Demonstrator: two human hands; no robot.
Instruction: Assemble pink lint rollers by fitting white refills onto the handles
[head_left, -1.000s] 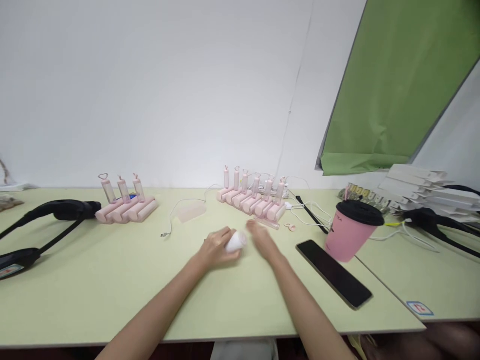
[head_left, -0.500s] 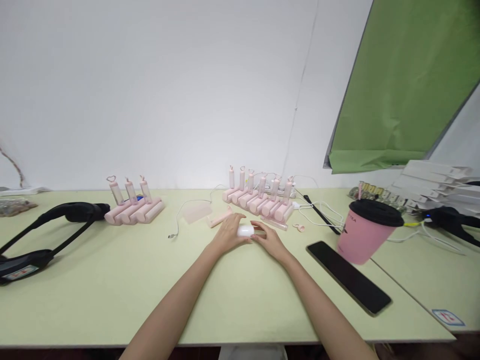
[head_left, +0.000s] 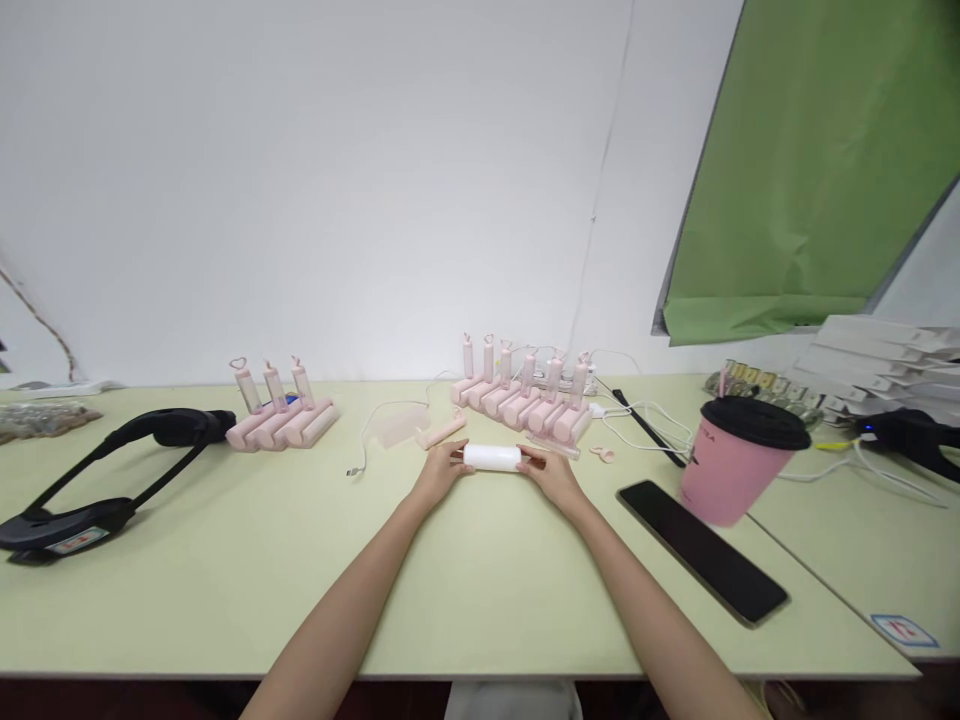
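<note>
A plain white cylinder (head_left: 492, 458) lies sideways between my hands, low over the table. My left hand (head_left: 439, 472) grips its left end with the fingertips, and my right hand (head_left: 553, 475) has the right end. Just beyond the left fingers is a pink tube-like part (head_left: 445, 432), with a pale pink translucent piece (head_left: 399, 427) beside it. Behind my hands stands a row of several pink cylinder pieces (head_left: 517, 408) with upright clear tubes topped by small loops. A small pink ring-like cap (head_left: 602, 454) rests to the right of my right hand.
Three similar pink pieces (head_left: 283, 425) and a black headset (head_left: 120, 510) sit at the left. On the right are a black phone (head_left: 701, 550), a pink lidded cup (head_left: 739, 465), white cables (head_left: 645, 430) and stacked white boxes (head_left: 862, 360). A USB cable (head_left: 364, 440) trails left of centre.
My hands have moved apart to opposite ends of the white cylinder, so much more of it shows. My left hand has shifted left and the right slightly right. The view has tilted slightly.
</note>
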